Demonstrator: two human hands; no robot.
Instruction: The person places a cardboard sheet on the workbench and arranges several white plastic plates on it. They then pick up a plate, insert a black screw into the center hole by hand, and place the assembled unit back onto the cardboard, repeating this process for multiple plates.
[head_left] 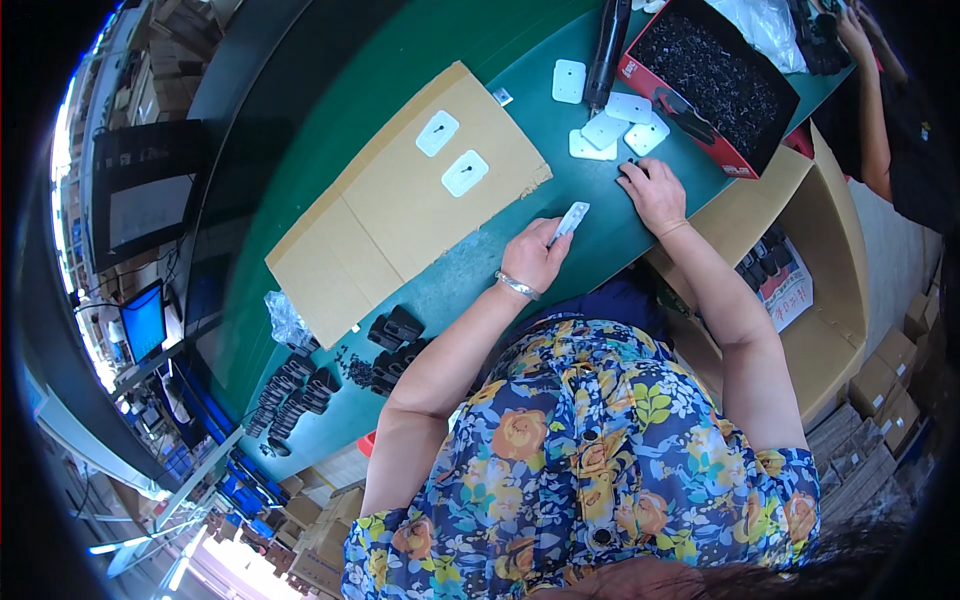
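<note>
My left hand (535, 257) is closed around a white plate (571, 220), holding it tilted above the green table. Close to the table's front edge, my right hand (657, 193) bends its fingers down to the surface. A small dark part (632, 162) shows at those fingertips, too small to name. Just beyond lie several loose white plates with rounded corners and holes, one of them overlapping others (604, 130). A black powered screwdriver (606, 62) points down at them. On a cardboard sheet (370, 225) to the left rest two white plates (437, 133), each with a black piece at its middle.
A red box (735, 150) full of small black parts stands at the far right. An open carton (835, 240) is beside the table on my right. Black moulded parts (290, 400) and clear plastic (290, 320) lie at left. Another person's arm (873, 120) shows at the upper right.
</note>
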